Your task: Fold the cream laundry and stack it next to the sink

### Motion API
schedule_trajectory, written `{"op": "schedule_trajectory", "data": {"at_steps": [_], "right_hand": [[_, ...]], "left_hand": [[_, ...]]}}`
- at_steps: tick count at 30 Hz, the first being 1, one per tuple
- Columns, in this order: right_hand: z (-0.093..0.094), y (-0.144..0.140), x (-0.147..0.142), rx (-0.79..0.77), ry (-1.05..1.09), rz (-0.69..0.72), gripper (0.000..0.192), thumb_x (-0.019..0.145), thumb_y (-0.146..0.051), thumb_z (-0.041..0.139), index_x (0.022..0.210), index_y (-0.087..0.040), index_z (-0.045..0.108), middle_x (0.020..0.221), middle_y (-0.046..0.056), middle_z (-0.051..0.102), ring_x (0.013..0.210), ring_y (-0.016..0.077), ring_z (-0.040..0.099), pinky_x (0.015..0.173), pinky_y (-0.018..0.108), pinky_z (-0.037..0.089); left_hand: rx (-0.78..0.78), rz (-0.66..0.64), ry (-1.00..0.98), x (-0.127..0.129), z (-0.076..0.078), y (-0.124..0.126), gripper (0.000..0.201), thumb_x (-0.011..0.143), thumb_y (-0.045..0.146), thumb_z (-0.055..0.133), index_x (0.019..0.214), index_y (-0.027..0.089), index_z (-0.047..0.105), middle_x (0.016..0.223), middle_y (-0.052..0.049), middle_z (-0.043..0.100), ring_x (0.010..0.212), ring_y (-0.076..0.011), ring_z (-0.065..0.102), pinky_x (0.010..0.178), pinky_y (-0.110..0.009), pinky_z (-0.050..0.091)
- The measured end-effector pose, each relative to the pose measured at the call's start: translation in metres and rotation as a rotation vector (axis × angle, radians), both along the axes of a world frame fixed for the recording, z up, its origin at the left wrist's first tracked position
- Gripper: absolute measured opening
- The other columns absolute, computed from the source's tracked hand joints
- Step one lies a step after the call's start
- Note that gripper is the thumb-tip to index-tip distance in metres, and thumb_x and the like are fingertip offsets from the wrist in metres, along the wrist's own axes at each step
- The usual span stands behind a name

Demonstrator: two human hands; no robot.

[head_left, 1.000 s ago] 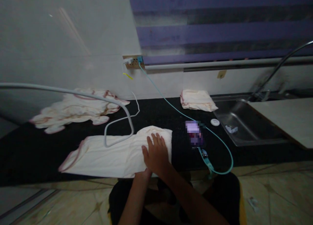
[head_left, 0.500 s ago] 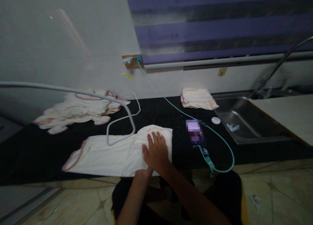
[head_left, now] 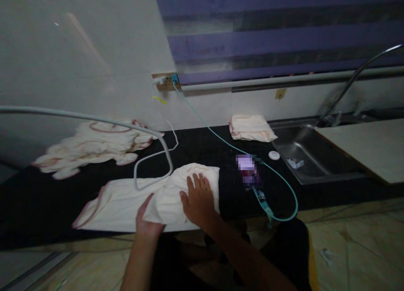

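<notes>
The cloth [head_left: 132,200] lies flat at the near edge of the dark surface [head_left: 38,206], its near hem just at the drop to the floor. Risk one: a grey cable [head_left: 151,179] loops across the cloth's middle, so any lift or fold of the left half would likely drag the cable and pull it off line. Risk two: the raised corner is held only by a light pinch; if it slips, the fold probably falls back uneven. Risk three: a teal cord [head_left: 284,185] and a blurred device [head_left: 248,175] sit just right of the cloth, near enough that a sweeping forearm could snag them. The left hand [head_left: 147,221] comes up from below the edge, thumb on top, its fingers under the fabric, grasping a folded corner and lifting it. The right hand [head_left: 198,198] lies palm down on the cloth's right end, fingers spread and released, pinning it flat. Both forearms reach in from the near side.
</notes>
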State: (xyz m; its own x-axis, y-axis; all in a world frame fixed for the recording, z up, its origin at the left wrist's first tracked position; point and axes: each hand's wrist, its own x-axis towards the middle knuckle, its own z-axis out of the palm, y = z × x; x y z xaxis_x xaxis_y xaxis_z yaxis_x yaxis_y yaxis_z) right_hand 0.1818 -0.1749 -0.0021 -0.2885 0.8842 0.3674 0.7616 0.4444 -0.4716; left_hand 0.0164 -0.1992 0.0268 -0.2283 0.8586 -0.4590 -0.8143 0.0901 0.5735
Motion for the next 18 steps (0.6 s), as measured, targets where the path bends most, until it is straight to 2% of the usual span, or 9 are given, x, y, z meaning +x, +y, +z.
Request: {"op": "schedule_trajectory", "data": {"at_steps": [3,6,8,10,12,14,16,18], "right_hand": [[-0.001,-0.001,-0.002,-0.012,-0.043,0.016,0.065,0.106,-0.048,0.044,0.157,-0.007,0.047,0.164,0.020,0.042,0.157,0.0364,0.030,0.128,0.053,0.027],[-0.003,0.001,-0.003,-0.013,-0.108,0.036,0.069,0.105,-0.048,0.047,0.159,-0.005,0.042,0.167,0.022,0.037,0.158,0.0383,0.028,0.129,0.054,0.024],[-0.004,0.004,-0.003,0.000,-0.152,0.055,0.072,0.103,-0.048,0.051,0.160,-0.005,0.039,0.168,0.022,0.034,0.158,0.0384,0.027,0.129,0.054,0.023],[-0.006,0.008,0.000,0.025,-0.176,0.083,0.073,0.103,-0.047,0.054,0.161,-0.005,0.038,0.168,0.022,0.033,0.158,0.0374,0.027,0.129,0.054,0.023],[-0.008,0.012,0.007,0.056,-0.172,0.109,0.071,0.103,-0.046,0.053,0.160,-0.007,0.040,0.167,0.021,0.036,0.158,0.0362,0.027,0.128,0.053,0.025],[-0.009,0.015,0.017,0.084,-0.157,0.129,0.066,0.104,-0.045,0.051,0.159,-0.009,0.043,0.166,0.019,0.039,0.158,0.0344,0.029,0.128,0.052,0.027],[-0.009,0.016,0.028,0.100,-0.147,0.147,0.061,0.105,-0.042,0.049,0.158,-0.011,0.046,0.165,0.017,0.042,0.157,0.0322,0.032,0.127,0.051,0.029],[-0.009,0.015,0.038,0.103,-0.145,0.162,0.059,0.105,-0.039,0.049,0.157,-0.011,0.047,0.164,0.017,0.043,0.156,0.0311,0.033,0.127,0.050,0.030]], "left_hand": [[-0.147,-0.014,0.258,-0.016,0.002,-0.002,0.049,0.096,0.037,0.044,0.130,0.010,0.067,0.112,-0.018,0.076,0.120,-0.0352,0.070,0.103,-0.055,0.057],[-0.114,0.057,0.523,-0.023,0.007,-0.003,0.047,0.093,0.046,0.048,0.122,0.015,0.067,0.128,-0.016,0.071,0.131,-0.0336,0.063,0.111,-0.053,0.052],[-0.081,0.150,0.746,-0.021,0.011,-0.003,0.042,0.089,0.046,0.057,0.121,0.019,0.066,0.144,-0.011,0.063,0.144,-0.0302,0.051,0.125,-0.047,0.037],[-0.041,0.149,1.080,-0.013,0.013,-0.001,0.046,0.088,0.044,0.063,0.128,0.020,0.064,0.156,-0.010,0.053,0.152,-0.0283,0.040,0.132,-0.046,0.021],[0.049,0.027,1.437,0.001,0.011,0.002,0.055,0.093,0.046,0.058,0.140,0.018,0.059,0.161,-0.012,0.047,0.155,-0.0276,0.035,0.134,-0.048,0.015],[0.177,-0.129,1.724,0.019,0.000,0.004,0.062,0.101,0.050,0.044,0.152,0.014,0.049,0.164,-0.015,0.042,0.155,-0.0269,0.035,0.133,-0.049,0.020],[0.253,-0.259,1.864,0.034,-0.017,0.006,0.064,0.105,0.048,0.034,0.155,0.011,0.045,0.164,-0.017,0.042,0.156,-0.0279,0.035,0.131,-0.051,0.025],[0.280,-0.349,2.022,0.043,-0.036,0.005,0.061,0.106,0.044,0.030,0.154,0.010,0.047,0.163,-0.019,0.043,0.157,-0.0323,0.032,0.129,-0.057,0.028]]}}
